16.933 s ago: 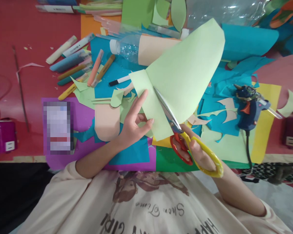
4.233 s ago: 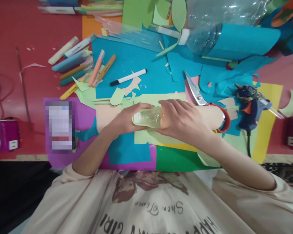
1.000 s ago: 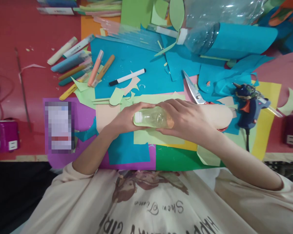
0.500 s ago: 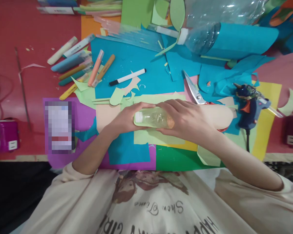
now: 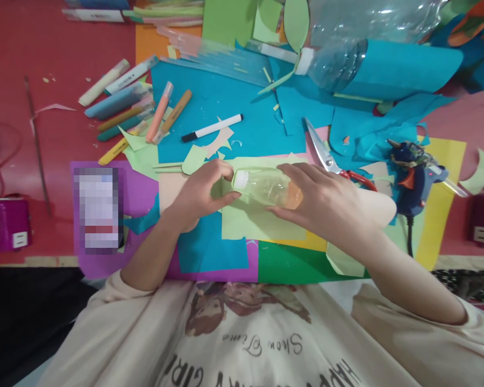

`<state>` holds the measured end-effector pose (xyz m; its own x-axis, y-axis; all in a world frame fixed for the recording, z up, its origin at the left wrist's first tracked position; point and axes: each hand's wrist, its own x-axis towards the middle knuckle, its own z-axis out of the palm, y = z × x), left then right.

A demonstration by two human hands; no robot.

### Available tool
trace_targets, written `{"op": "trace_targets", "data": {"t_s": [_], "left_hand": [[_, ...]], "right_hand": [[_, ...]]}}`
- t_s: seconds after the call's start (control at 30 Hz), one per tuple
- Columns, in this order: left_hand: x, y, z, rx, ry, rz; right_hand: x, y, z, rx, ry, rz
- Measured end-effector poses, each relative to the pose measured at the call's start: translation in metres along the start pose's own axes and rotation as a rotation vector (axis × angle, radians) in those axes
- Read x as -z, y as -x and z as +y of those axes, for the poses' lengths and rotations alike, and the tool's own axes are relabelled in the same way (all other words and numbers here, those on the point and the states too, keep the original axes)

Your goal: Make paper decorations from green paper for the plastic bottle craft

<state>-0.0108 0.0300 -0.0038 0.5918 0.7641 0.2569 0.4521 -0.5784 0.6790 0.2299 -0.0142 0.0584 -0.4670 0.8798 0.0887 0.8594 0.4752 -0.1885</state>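
Lifted off the light green paper [image 5: 258, 223], the bottle [image 5: 268, 187] now tilts in my closed right hand [image 5: 331, 201] while my left hand [image 5: 199, 191] pinches the paper's edge.

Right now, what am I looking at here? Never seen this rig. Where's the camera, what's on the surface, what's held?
There is no machine: one camera sits on a person's head, looking down at their two bare hands over a red table strewn with coloured paper. The right hand grips a small clear plastic bottle, lying nearly flat, its body wrapped in peach paper. The left hand is at the white-capped end, fingers on a pale green sheet beneath. Nearby lie scissors, a blue glue gun, a black-capped marker and a bigger bottle.
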Motion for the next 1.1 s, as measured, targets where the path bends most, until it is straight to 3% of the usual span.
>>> {"op": "trace_targets", "data": {"t_s": [0.3,0.67,1.1], "left_hand": [[-0.007,0.002,-0.002,-0.095,-0.337,-0.037],[-0.002,0.0,0.008,-0.345,-0.548,0.197],[0.0,-0.002,0.012,-0.355,-0.608,0.209]], "right_hand": [[-0.003,-0.001,0.001,-0.051,-0.019,-0.026],[-0.004,0.0,0.001,-0.063,-0.02,-0.034],[-0.005,0.0,0.001,-0.085,-0.032,-0.048]]}}
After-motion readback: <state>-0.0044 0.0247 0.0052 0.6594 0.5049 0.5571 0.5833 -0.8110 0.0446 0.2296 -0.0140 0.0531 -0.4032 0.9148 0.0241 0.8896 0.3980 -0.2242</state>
